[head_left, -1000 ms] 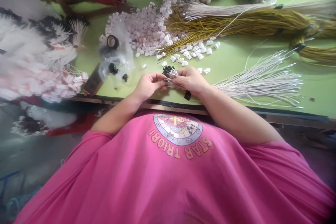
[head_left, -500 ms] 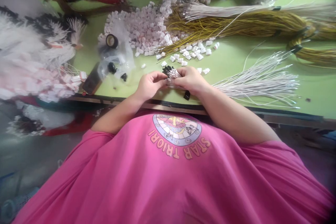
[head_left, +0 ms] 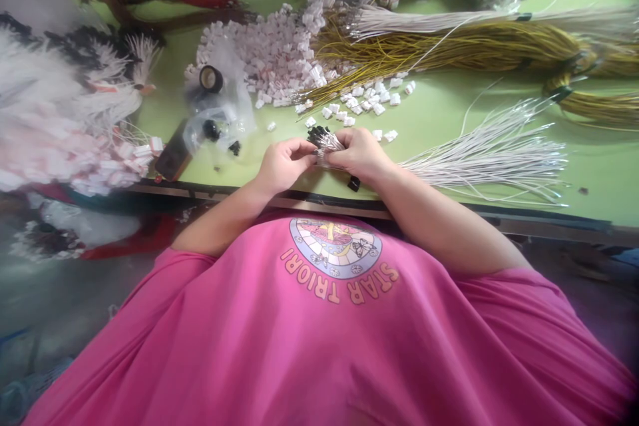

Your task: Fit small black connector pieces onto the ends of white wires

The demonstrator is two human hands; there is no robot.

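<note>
A bundle of white wires (head_left: 479, 154) lies over the table, its loose ends fanned out to the right. My right hand (head_left: 363, 154) is closed around the other end of it, where black connectors (head_left: 319, 134) crowd together at the wire tips. My left hand (head_left: 283, 164) meets the bundle from the left, thumb and forefinger pinched together at its edge. What sits between those fingertips is too small to make out. Just below my right hand lies a black piece (head_left: 354, 183).
White connectors (head_left: 279, 56) are heaped beyond my hands, beside yellow wires (head_left: 449, 43). A tape roll (head_left: 211, 79) rests on a plastic bag (head_left: 234, 100). To the left are a dark block (head_left: 173, 150) and a pile of white wired connectors (head_left: 74, 120). The table edge (head_left: 319, 203) runs close before me.
The whole view has shifted very slightly. Both hands keep nearly the same position and hold at the wire bundle.
</note>
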